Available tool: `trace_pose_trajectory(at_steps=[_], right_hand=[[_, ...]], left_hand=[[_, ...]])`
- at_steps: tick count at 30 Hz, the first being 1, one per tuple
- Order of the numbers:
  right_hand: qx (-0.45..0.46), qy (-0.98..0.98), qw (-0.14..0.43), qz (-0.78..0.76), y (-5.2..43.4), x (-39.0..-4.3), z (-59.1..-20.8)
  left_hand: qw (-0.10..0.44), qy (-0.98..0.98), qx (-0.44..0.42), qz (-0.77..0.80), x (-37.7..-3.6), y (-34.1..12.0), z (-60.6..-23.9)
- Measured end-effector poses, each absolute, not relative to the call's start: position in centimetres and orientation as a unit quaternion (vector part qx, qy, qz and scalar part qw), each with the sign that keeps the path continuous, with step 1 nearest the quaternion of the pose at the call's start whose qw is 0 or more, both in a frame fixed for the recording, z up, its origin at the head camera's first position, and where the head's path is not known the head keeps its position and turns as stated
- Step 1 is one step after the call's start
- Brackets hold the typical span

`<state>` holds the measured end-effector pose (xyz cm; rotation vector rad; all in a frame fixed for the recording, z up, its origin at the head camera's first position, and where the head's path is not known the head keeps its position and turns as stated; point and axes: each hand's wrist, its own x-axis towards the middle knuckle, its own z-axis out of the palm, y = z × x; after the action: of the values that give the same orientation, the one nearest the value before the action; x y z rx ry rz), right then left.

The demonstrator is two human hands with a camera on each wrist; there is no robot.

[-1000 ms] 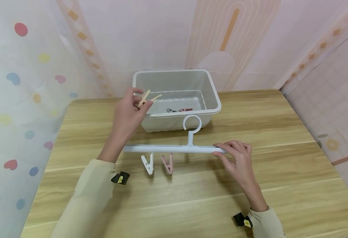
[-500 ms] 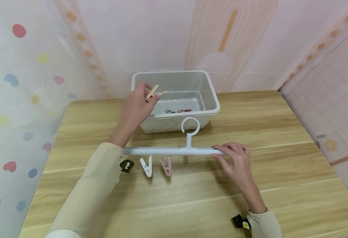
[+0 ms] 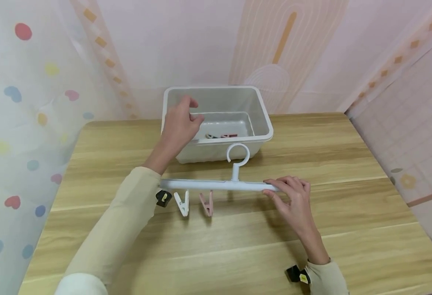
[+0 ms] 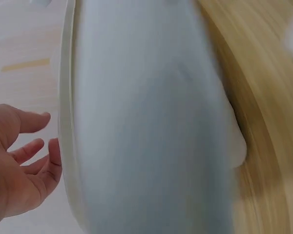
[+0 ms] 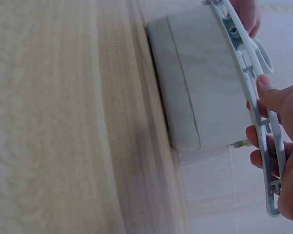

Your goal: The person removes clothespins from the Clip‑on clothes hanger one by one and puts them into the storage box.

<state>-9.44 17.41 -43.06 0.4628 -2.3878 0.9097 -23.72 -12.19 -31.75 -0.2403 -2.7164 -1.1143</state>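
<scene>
Holding hanger (image 3: 216, 185) with right hand (image 3: 293, 196), left hand (image 3: 180, 123) over bin (image 3: 264, 119)

Left wrist view: the left hand (image 4: 17, 165), fingers loosely spread and holding nothing, hovers just beside the rim of a pale grey plastic bin (image 4: 146, 126) whose blurred outer wall fills the frame's middle, with the wood-grain surface (image 4: 263, 97) at the right.

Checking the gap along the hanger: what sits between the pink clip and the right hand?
Head view: only bare hanger bar and its hook stem lie between pink clip and right hand.
</scene>
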Motion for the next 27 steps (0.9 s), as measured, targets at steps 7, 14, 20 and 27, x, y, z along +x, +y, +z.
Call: trace_pose_trajectory(at_steps=[7, 14, 20, 27], right_hand=[[0.177, -0.879, 0.284, 0.34, 17.5, -9.9, -42.8], [0.174, -0.879, 0.278, 0.347, 17.2, -10.2, -42.4], [0.169, -0.882, 0.271, 0.347, 17.3, -10.1, -42.3], [0.16, -0.885, 0.268, 0.347, 17.4, -9.8, -42.3]], left_hand=[[0.127, -0.902, -0.123, -0.393, -21.8, -13.4, -31.2], [0.146, -0.883, -0.113, -0.432, -19.2, -14.3, -31.0], [0.145, -0.865, -0.089, -0.471, -17.5, -14.6, -31.4], [0.158, -0.857, -0.082, -0.484, -15.1, -14.8, -32.6]])
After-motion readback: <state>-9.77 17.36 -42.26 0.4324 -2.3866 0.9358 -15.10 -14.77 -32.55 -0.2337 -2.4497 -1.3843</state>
